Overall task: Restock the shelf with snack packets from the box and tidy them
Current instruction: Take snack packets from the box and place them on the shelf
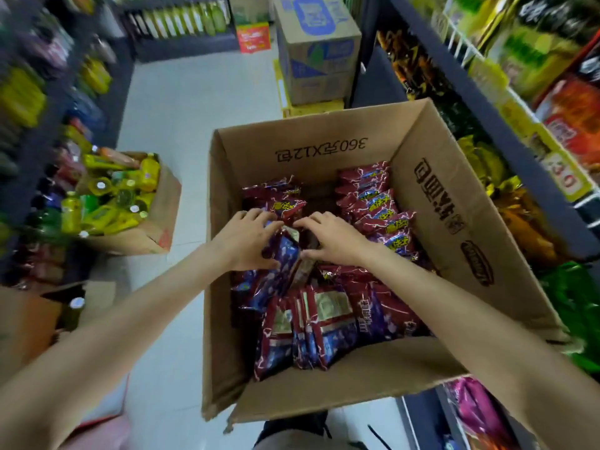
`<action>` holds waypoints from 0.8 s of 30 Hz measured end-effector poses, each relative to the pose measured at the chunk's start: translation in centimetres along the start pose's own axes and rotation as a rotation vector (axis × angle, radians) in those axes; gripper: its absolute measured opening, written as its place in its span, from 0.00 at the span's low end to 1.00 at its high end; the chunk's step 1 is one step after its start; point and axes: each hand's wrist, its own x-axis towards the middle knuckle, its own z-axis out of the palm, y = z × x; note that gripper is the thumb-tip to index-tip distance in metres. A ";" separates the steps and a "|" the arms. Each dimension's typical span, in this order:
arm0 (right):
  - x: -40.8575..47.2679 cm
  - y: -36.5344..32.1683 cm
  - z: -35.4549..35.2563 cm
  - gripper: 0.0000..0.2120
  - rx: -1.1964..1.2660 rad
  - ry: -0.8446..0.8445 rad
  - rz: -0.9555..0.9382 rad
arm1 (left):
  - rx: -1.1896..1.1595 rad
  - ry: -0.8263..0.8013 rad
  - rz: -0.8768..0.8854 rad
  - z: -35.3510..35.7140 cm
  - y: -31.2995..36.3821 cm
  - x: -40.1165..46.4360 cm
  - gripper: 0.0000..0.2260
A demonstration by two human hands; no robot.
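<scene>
Two hands are down in our open cardboard box (431,203), meeting over one upright bunch of red-and-blue snack packets (285,254) near the box's middle. Our left hand (250,241) curls its fingers (259,217) over the bunch's far top edge, thumb low on the near side; our right hand (331,238) does the same from the other flank, fingers (308,222) bent over the top. Both appear to grip the bunch between them, though how firmly we cannot tell.

The bunch lies directly under and between the fingertips, neither hand nearer than the other. It looks to stand on edge, long axis roughly running away from us. More packets lie just nearer than the fingers and to their right. The snack shelf (506,131) stands well to the right of the right hand, so we judge the lift goes up, then rightward.
</scene>
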 end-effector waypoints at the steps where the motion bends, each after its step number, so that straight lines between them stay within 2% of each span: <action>1: 0.3 -0.5 0.5 0.32 0.035 0.004 -0.008 | -0.051 0.003 -0.012 0.0 -0.2 -0.1 0.39; 4: 0.8 -1.7 1.8 0.36 0.034 0.038 0.024 | -0.217 0.005 -0.097 -0.1 -0.5 -0.2 0.36; 7: 1.4 -2.6 2.6 0.39 0.226 -0.035 0.184 | -0.253 -0.021 -0.170 0.1 -0.2 0.4 0.34; 12: 1.5 -3.8 3.1 0.43 0.308 -0.029 0.338 | -0.396 0.072 -0.150 0.2 0.0 1.3 0.32; 15: 0.5 -3.2 3.0 0.38 0.362 0.010 0.447 | -0.592 0.168 -0.116 0.2 0.3 1.4 0.35; 17: -0.3 -2.1 2.5 0.36 0.438 0.062 0.533 | -0.636 0.234 -0.097 0.5 0.4 1.4 0.35; 22: -1.7 0.2 1.3 0.18 0.793 0.243 0.580 | -0.541 0.238 -0.040 0.9 0.7 1.7 0.31; 24: -1.6 0.1 1.2 0.18 0.880 0.258 0.588 | -0.475 0.216 -0.018 0.9 0.9 1.8 0.32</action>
